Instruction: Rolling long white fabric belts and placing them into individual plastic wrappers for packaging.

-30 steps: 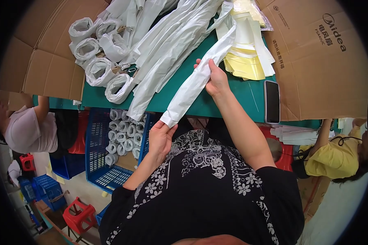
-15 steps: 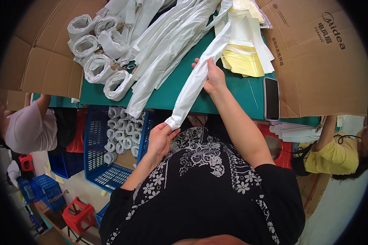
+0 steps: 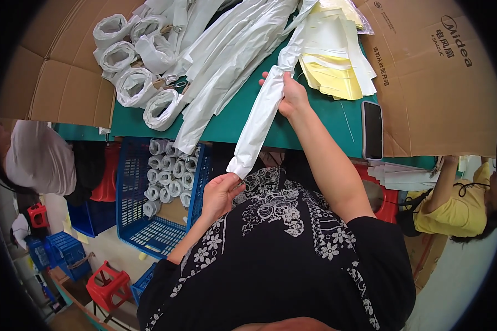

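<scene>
A long white wrapped strip (image 3: pixel 258 122), perhaps of paper or thin plastic, slants from the far pile toward my body. Its near end is pinched by my left hand (image 3: pixel 218 194), in front of my chest over the table's edge. Farther up, my right hand (image 3: pixel 293 97) is closed round it, thumb on top and fingers passing underneath. The strip's far end runs beside the yellow and white sheets. Just left of it lies a bundle of similar white strips (image 3: pixel 221 83); several rolled white coils (image 3: pixel 135 87) with metal clips sit beyond that.
On the green table (image 3: pixel 320 129) lie yellow-and-white sheets (image 3: pixel 331 77) and a phone (image 3: pixel 372 131). Cardboard (image 3: pixel 425 94) walls stand at both sides. Below left, a blue basket (image 3: pixel 143 240) contains several white rolls. Co-workers sit left and right; red stools (image 3: pixel 109 286) stand on the floor.
The held strip now lies flatter and straighter, with a fold showing at my right hand. Both hands keep their hold and have shifted slightly.
</scene>
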The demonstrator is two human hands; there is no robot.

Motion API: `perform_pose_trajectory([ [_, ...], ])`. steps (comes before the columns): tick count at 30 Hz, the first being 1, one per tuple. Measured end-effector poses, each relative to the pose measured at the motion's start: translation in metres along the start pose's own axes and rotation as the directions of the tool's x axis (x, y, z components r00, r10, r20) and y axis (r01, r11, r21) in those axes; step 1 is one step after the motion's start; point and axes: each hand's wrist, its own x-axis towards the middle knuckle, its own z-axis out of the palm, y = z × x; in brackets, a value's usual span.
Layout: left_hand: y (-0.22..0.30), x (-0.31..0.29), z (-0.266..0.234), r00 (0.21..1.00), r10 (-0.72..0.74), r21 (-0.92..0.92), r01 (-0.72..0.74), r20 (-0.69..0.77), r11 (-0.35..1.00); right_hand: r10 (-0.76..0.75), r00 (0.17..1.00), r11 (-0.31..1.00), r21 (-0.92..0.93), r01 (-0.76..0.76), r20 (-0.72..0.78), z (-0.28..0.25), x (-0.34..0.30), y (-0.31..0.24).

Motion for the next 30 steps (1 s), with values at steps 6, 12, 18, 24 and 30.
perform_pose_trajectory([
  [6, -0.004, -0.005, -0.014, 0.999, -0.037, 0.065, 0.034, 0.036, 0.997, -0.001, 1.0, 0.993, -0.121, -0.002, -0.024, 0.006, -0.004, 0.002],
  [12, 0.022, -0.012, -0.026, 0.965, 0.125, 0.353, -0.204, 0.232, 0.913, 0.041, 0.999, 0.996, -0.075, -0.043, -0.024, 0.003, -0.007, -0.005],
  [18, 0.108, 0.04, 0.037, 0.169, 0.375, 0.4, -0.574, 0.912, -0.714, 0.125, 0.988, 0.992, 0.013, -0.125, -0.087, 0.018, -0.023, -0.028],
  [24, 0.152, 0.052, 0.131, -0.193, -0.267, -0.329, -0.577, 0.944, -0.747, 0.147, 0.982, 0.975, 0.151, -0.164, 0.119, 0.019, -0.013, -0.048],
  [30, 0.205, -0.012, 0.15, -0.111, 0.16, 0.002, -0.815, 0.981, -0.58, -0.118, 0.949, 0.913, 0.408, -0.012, 0.293, 0.04, 0.04, -0.095],
])
